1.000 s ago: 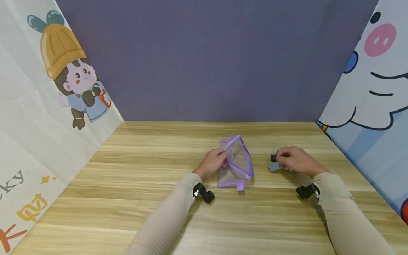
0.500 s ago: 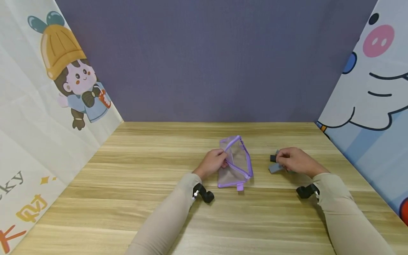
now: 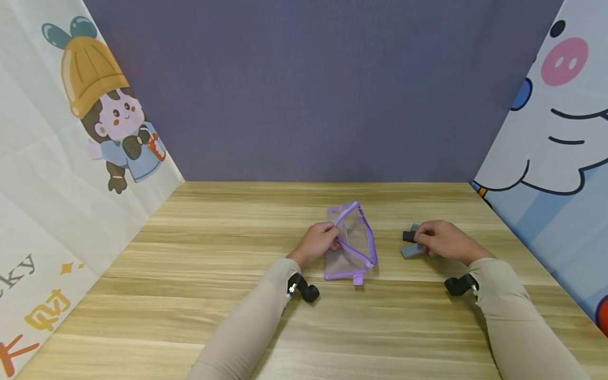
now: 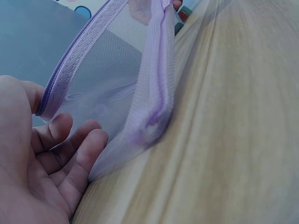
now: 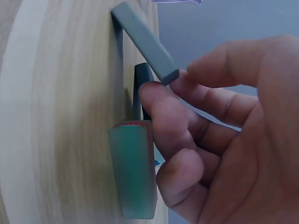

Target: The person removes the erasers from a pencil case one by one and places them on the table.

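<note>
A purple-edged mesh zip pouch (image 3: 350, 240) lies on the wooden table with its mouth spread open. My left hand (image 3: 315, 244) holds the near zipper edge of the pouch; in the left wrist view the thumb is on that edge and the other fingers (image 4: 88, 151) curl loosely below it. To the right, my right hand (image 3: 442, 240) pinches one end of a slim grey rectangular bar (image 5: 145, 44), which is tilted in the right wrist view. Beside its fingers lie a black block (image 3: 408, 236) and a green block with a reddish side (image 5: 132, 172).
Another blue-grey piece (image 3: 415, 227) shows behind the black block, partly hidden by the right hand. A dark panel (image 3: 328, 89) stands at the back of the table (image 3: 214, 264). Printed cloths stand at the left (image 3: 43, 174) and right (image 3: 560, 148).
The right hand has shifted slightly to the right, and the grey bar with it. More of the black block and the blue-grey piece shows. Left hand and pouch stay put.
</note>
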The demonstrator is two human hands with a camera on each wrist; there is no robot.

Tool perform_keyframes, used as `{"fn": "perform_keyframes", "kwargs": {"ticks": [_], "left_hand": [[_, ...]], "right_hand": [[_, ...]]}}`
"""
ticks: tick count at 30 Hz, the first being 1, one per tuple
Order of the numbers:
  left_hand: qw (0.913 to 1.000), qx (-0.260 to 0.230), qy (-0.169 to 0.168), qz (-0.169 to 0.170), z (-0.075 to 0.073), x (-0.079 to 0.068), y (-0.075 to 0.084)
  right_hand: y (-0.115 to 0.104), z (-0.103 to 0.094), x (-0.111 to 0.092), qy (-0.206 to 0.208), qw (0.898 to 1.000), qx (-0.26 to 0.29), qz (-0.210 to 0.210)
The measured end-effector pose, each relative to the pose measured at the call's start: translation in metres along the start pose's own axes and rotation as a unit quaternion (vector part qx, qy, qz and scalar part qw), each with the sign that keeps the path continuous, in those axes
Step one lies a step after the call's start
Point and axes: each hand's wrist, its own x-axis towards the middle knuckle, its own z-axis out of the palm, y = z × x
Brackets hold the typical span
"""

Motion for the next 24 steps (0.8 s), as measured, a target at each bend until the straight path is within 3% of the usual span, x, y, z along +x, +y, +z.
{"fn": "perform_keyframes", "kwargs": {"ticks": [24], "left_hand": [[0.9999, 0.001, -0.015, -0.003, -0.0043, -0.0017, -0.0004]], "right_hand": [[0.0010, -0.0003, -0.0005, 0.027, 0.999, 0.041, 0.007]]}}
